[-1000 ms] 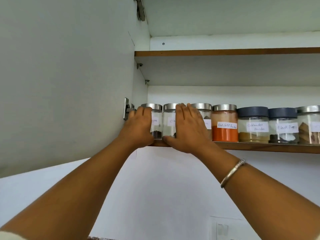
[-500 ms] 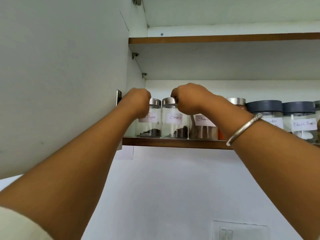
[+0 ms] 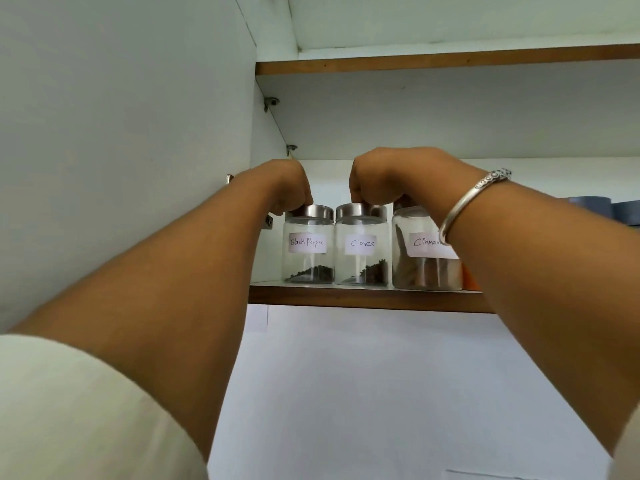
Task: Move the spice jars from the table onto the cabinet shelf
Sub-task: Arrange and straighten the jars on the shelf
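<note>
Three glass spice jars with steel lids stand in a row at the left end of the cabinet shelf. My left hand curls over the lid of the black pepper jar. My right hand curls over the lid of the cloves jar. The cinnamon jar stands just to the right, partly behind my right wrist with its silver bangle. Both gripped jars sit upright on the shelf and touch each other.
The open cabinet door hangs close on the left, its hinge beside my left hand. An upper shelf lies above. Grey-lidded jars and an orange-filled jar peek out behind my right forearm. White wall below.
My hands went from pressing flat on the jars' fronts to curling over their lids. The view has moved closer and lower, so the labels show.
</note>
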A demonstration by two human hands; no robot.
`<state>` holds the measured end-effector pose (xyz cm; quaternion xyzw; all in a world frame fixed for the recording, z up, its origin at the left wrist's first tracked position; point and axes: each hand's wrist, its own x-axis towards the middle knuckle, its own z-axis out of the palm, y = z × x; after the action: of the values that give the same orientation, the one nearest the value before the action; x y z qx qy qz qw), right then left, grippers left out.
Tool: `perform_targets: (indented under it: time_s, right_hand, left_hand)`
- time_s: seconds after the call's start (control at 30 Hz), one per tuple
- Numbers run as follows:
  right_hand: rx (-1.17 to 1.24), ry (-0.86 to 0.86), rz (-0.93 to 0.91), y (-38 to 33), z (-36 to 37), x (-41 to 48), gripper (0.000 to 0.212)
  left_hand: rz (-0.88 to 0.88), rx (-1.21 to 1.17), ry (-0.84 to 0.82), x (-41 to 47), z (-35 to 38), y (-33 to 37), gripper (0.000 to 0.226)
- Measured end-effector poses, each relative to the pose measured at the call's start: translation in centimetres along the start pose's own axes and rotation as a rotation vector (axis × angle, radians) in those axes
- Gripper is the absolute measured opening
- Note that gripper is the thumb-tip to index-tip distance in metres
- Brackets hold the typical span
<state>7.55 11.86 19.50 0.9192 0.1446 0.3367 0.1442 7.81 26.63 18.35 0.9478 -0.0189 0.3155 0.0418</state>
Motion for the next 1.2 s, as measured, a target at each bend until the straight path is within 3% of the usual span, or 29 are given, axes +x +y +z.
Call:
perform_targets:
  time_s: [0.1,0.23,0.4,0.5,0.6,0.87,1.03,1.2]
  right_hand:
    - [-0.057,0.009,0.011,-0.8,1.2,1.5,0.019]
    - [-0.12,0.052,0.027,-2.2,2.3,2.7,0.027]
    - [-0.137,0.009,0.037,-3.5,3.2,3.1,0.012]
    - [-0.116,-0.003,0.003,-4.1,3.9,3.0,0.012]
    - [-0.104,-0.031,0.029,-4.4,4.9,3.8,0.012]
    - [-0.127,-0.116,0.042,-4.6,7.1,6.4,0.029]
    - [-0.121,-0.11,0.049,-4.8,8.2,8.1,0.024]
    - [-0.154,-0.082,0.035,-4.5,8.8,9.3,0.012]
  left_hand:
    - [-0.025,0.062,-0.045,0.9,0.4,0.2,0.036]
    - [-0.039,0.165,-0.118,2.2,0.7,0.6,0.034]
    - [-0.067,0.204,-0.16,3.4,1.7,1.1,0.022]
    - [-0.069,0.262,-0.093,3.1,2.6,1.6,0.019]
    - [-0.062,0.309,-0.031,3.0,3.7,2.4,0.03]
    - [-0.025,0.411,-0.094,4.6,5.5,1.5,0.032]
    - [-0.004,0.433,-0.108,5.6,6.5,0.7,0.011]
    - [0.043,0.422,-0.114,5.4,6.9,0.7,0.009]
